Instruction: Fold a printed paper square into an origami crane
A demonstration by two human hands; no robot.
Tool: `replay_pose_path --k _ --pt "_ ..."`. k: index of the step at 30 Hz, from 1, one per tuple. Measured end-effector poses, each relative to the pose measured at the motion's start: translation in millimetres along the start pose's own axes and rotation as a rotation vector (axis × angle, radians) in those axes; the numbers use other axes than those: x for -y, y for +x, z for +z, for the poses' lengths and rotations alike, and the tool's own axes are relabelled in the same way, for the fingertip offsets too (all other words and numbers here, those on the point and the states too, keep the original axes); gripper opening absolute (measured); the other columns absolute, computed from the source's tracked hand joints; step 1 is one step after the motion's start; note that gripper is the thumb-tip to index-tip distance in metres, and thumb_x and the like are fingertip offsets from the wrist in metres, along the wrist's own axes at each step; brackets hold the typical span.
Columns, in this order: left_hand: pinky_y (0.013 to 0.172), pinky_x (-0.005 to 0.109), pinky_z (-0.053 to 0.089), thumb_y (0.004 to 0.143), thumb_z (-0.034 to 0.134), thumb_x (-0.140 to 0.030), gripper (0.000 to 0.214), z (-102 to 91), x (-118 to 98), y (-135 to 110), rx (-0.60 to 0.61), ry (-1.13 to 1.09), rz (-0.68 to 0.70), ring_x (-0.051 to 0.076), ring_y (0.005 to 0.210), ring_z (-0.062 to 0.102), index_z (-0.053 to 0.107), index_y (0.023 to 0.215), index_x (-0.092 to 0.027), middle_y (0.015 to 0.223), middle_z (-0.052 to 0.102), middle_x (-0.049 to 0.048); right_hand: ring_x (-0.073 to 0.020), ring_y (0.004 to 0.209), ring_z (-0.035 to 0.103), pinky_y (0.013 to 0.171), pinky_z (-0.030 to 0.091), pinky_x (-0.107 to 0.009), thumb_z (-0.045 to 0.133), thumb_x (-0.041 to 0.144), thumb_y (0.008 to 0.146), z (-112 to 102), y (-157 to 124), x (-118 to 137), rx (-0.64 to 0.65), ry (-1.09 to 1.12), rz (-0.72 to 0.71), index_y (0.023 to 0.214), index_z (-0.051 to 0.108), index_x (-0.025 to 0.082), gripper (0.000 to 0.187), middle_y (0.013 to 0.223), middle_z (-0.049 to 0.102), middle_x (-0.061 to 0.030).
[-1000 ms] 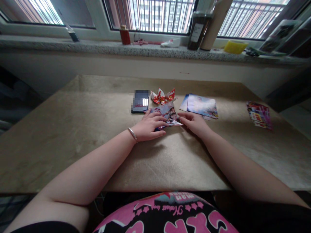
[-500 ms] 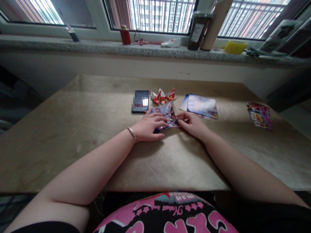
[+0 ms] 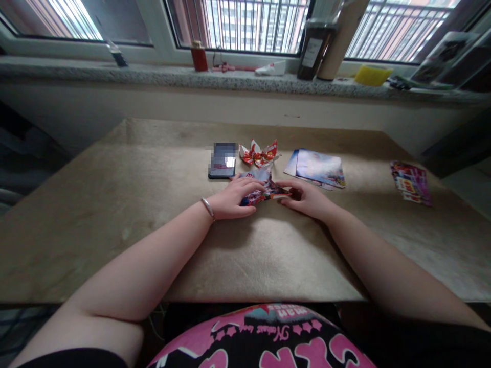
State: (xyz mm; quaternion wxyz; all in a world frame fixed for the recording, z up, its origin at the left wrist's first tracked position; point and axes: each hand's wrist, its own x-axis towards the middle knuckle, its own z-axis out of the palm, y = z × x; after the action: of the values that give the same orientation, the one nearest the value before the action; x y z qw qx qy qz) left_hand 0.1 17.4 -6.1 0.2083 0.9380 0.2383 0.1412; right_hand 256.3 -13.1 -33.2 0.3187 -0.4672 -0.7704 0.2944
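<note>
A folded piece of colourful printed paper (image 3: 264, 189) lies on the tan table (image 3: 115, 204) between both hands. My left hand (image 3: 233, 198), with a silver bangle at the wrist, lies flat on the paper's left part and presses it down, fingers stretched out. My right hand (image 3: 307, 198) pinches the paper's right tip, fingers curled together. Just behind the paper sits a finished red and white folded paper flower (image 3: 259, 152).
A dark phone (image 3: 222, 160) lies left of the flower. A small stack of printed sheets (image 3: 318, 167) lies to the right, and another colourful sheet (image 3: 410, 181) further right. The window sill (image 3: 153, 76) behind carries a red cup (image 3: 199, 56), a dark jar (image 3: 312, 48) and a yellow object (image 3: 372, 74).
The paper's upright flap has been folded down flatter. My right hand moved its pinch onto the right tip. My left hand stayed on the paper.
</note>
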Motion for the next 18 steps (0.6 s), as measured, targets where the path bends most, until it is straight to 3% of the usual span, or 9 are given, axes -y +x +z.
replay_pose_path --k 6,11,18 --pt "0.113 0.051 0.021 0.074 0.053 -0.036 0.059 3.6 6 1 -0.043 -0.095 0.059 0.029 0.136 0.025 0.044 0.13 -0.021 0.141 0.039 0.0105 -0.0183 0.077 0.063 0.072 0.051 -0.033 0.064 0.026 0.076 11 6 5 -0.097 -0.067 0.046 0.099 0.07 0.021 0.025 0.093 0.07 -0.0056" --pt "0.114 0.053 0.015 0.076 0.055 -0.043 0.072 7.2 9 2 -0.101 -0.096 0.032 0.032 0.14 0.015 0.031 0.141 -0.023 0.149 0.027 0.0094 -0.0202 0.095 0.061 0.087 0.048 -0.036 0.066 0.024 0.075 13 7 10 -0.17 -0.099 -0.1 0.095 0.071 0.021 0.021 0.101 0.067 -0.0083" --pt "0.115 0.054 0.01 0.078 0.049 -0.066 0.081 7.4 11 1 -0.162 -0.097 0.039 0.033 0.141 0.01 0.027 0.144 -0.025 0.151 0.02 0.0099 -0.0217 0.111 0.058 0.096 0.045 -0.037 0.061 0.023 0.077 14 5 3 -0.165 0.011 -0.007 0.092 0.071 0.02 0.018 0.126 0.059 -0.0089"
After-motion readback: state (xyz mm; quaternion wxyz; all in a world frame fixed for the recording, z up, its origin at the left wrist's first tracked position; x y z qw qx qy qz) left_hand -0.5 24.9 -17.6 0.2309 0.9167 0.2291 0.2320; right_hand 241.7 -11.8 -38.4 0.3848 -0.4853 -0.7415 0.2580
